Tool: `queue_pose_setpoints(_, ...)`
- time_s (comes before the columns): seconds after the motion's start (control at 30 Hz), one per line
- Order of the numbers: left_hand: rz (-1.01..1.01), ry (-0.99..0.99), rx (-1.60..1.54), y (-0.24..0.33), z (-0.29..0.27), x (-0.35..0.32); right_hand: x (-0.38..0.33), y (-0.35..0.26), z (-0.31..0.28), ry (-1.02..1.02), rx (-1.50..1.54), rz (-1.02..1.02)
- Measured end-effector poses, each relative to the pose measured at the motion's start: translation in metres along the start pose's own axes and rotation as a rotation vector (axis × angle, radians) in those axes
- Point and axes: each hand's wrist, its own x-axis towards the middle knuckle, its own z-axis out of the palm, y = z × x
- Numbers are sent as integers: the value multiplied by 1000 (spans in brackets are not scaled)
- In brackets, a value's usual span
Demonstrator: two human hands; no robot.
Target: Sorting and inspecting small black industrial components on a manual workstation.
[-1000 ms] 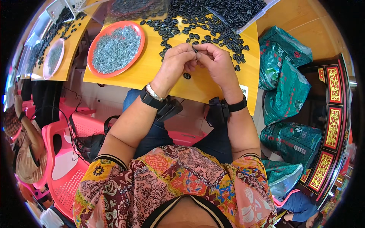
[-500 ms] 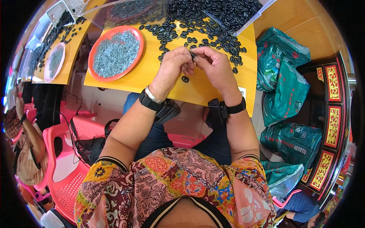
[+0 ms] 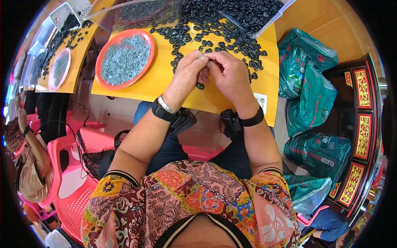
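My left hand (image 3: 189, 71) and my right hand (image 3: 230, 76) meet fingertip to fingertip above the yellow table. Thumb and fingers of each are pinched together. Whatever lies between them is too small and covered to make out, beyond a dark sliver at the fingertips. Just below the left fingers lies one small black oval piece (image 3: 200, 86) with holes. Many more black oval pieces (image 3: 209, 43) are scattered beyond the hands. To the left stands an orange-red plate (image 3: 151, 48) heaped with small silvery metal pieces (image 3: 126, 60).
A clear plastic bin (image 3: 271, 22) piled with black pieces is at the far right of the table (image 3: 124, 94). Green bags (image 3: 312, 103) stand on the floor to the right, beside a dark red-and-gold cabinet (image 3: 362, 136). A pink chair (image 3: 74, 194) is at left, near another person's arm (image 3: 37, 144).
My right hand has turned and shifted slightly left, closing over the small black piece that showed between the fingertips. A white label at the table's right edge is more exposed.
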Motion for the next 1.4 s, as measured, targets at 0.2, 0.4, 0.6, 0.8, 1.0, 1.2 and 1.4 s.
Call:
queue_pose_setpoints(0.2, 14, 13, 52, -2, -2, 1, 1, 3, 2, 23, -148, -116)
queue_pose_setpoints(0.4, 16, 29, 89, 1, 1, -1, 0, 2, 2, 10, -223, -154)
queue_pose_setpoints(0.6, -18, 12, 9, -1, -6, 1, 0, 2, 2, 17, -170, -160)
queue_pose_setpoints(0.8, -36, 53, -38, 2, -4, 0, 1, 3, -2, 36, -89, -116)
queue_pose_setpoints(1.0, -7, 94, -33, 7, -4, 0, 4, 13, -16, 33, -56, 78)
queue_pose_setpoints(1.2, -37, 54, -44, 6, -5, 1, 3, 10, -4, 41, 170, 135)
queue_pose_setpoints(1.4, -47, -5, -28, 4, -6, 2, 2, 3, -6, -131, 103, 94)
